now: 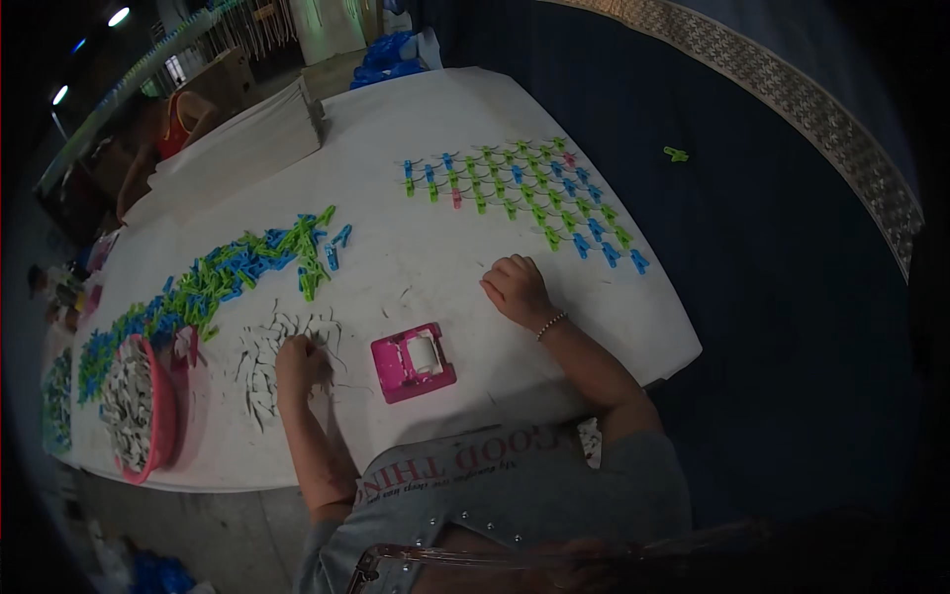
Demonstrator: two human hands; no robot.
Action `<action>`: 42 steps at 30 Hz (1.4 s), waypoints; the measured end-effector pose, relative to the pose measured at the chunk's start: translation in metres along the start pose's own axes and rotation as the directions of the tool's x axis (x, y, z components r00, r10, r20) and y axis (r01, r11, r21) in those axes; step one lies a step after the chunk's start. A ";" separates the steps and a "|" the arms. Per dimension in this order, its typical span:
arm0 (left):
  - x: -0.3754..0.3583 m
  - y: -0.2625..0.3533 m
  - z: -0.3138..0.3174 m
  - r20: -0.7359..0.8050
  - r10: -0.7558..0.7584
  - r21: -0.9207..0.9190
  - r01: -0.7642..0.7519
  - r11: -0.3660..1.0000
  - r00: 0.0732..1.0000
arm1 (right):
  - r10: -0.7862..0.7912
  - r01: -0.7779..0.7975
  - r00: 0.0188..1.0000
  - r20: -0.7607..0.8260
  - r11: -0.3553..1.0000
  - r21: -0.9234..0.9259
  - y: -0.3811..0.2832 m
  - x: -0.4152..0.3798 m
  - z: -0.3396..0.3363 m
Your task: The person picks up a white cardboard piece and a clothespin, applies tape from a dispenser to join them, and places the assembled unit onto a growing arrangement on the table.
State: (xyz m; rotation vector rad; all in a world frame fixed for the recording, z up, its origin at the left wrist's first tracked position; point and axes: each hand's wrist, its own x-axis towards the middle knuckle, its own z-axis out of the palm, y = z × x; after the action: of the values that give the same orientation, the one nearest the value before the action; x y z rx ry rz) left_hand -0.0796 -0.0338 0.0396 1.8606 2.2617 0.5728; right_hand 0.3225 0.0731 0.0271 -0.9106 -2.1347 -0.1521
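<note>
My left hand [300, 370] is down at the loose pile of thin, dark-and-pale strips [260, 368] on the table, fingers bent and pressed together; what they grip is hidden. My right hand [519, 289] rests on the white tabletop with its fingers curled in, and anything inside is too small to make out. Between the two hands sits a magenta tray [388, 370] bearing a white roll [422, 353]. Beyond my right hand, green, blue and a few pink plastic clothespins [539, 212] lie in slanting rows, with thin curved strips among them.
A heap of green and blue clothespins [234, 267] spreads along the left side. Near it stands a pink basket [161, 416] full of greyish pieces. Pale stacked sheets [247, 134] lie at the far edge, beside another person [178, 124]. One green clothespin [676, 154] lies on dark fabric to the right.
</note>
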 end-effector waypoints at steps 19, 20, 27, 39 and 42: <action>-0.009 0.124 0.000 -0.224 -0.097 -0.961 -0.203 0.189 0.970 | -0.122 0.060 0.990 0.068 0.814 0.578 -0.160 0.051 -0.001; -0.010 0.128 0.003 -0.261 -0.109 -0.960 -0.246 0.136 0.959 | -0.005 -0.109 0.986 0.166 0.733 0.671 -0.167 0.050 0.003; -0.021 0.134 0.000 -0.252 -0.107 -0.966 -0.245 0.077 0.962 | 0.193 -0.672 0.726 0.660 -0.009 0.741 -0.164 0.051 0.009; -0.027 0.113 0.008 0.084 0.241 -0.996 0.088 -0.005 0.967 | 0.065 -0.559 0.826 0.560 0.231 0.797 -0.121 0.044 -0.012; -0.030 0.122 0.005 0.111 0.191 -0.994 0.107 0.033 0.975 | 0.085 -0.578 0.809 0.582 0.297 0.760 -0.118 0.037 -0.014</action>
State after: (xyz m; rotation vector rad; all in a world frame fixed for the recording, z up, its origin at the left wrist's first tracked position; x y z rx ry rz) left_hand 0.0400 -0.0433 0.0787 1.0123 0.8879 1.4046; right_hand 0.2386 0.0019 0.0851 -0.6606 -1.8215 1.5281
